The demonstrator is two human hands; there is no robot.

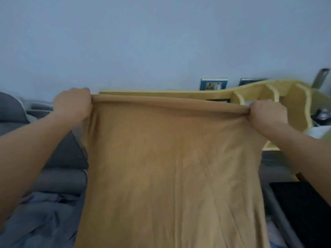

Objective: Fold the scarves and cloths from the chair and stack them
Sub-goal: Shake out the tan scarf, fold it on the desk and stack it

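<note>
Left hand (73, 102) and right hand (266, 113), both fisted, grip top corners of tan-brown jersey cloth (172, 167) stretched across frame centre; cloth's lower edge cut off at bottom; fingertips hidden.

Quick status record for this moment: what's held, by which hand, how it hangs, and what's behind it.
held: tan cloth
left hand: grips the top left corner
right hand: grips the top right corner
cloth state: top edge stretched between both hands, rest hanging down, unfolded
behind: wooden shelf, wall socket
left side: grey bedding
</note>
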